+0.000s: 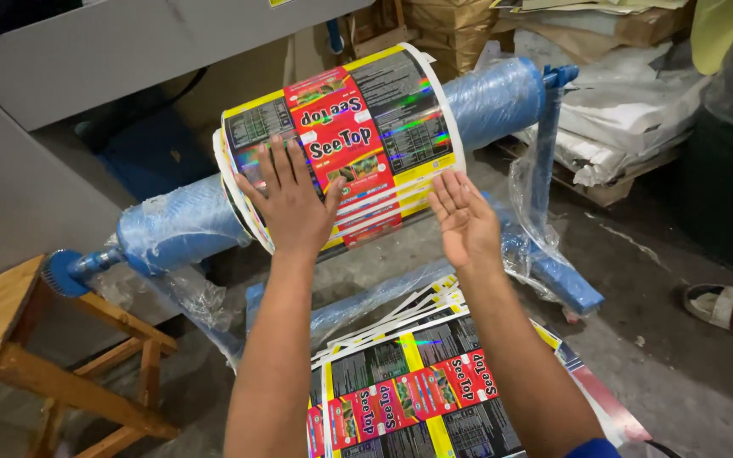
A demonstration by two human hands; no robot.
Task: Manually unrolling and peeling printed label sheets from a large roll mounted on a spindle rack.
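Under my feet: I am standing on a grey floor [638, 339] with bits of dirt and scraps on it.
Behind the roll: a grey wall [86, 76] is standing there, and brown sacks [447, 21] and white bags [629, 102] are piling up at the back.
Roll: one shiny printed roll [358, 136] is sitting on one blue bar [171, 222] wrapped in clear plastic, held up off the floor.
Left hand: my left hand [292, 203] is lying flat on the front of the roll, fingers spread wide, gripping nothing.
Right hand: my right hand [464, 222] is open too, fingers together, at the roll's lower right edge; I cannot tell if it is touching.
Printed sheet: the loose printed sheet [409, 390] is lying in folds on the floor, below my arms.
Edges: the roll's white rim is poking out on both sides.
Room to move: one wooden stool [10, 326] is crowding my left, and one striped slipper [731, 307] is lying far right; bare floor is lying between.
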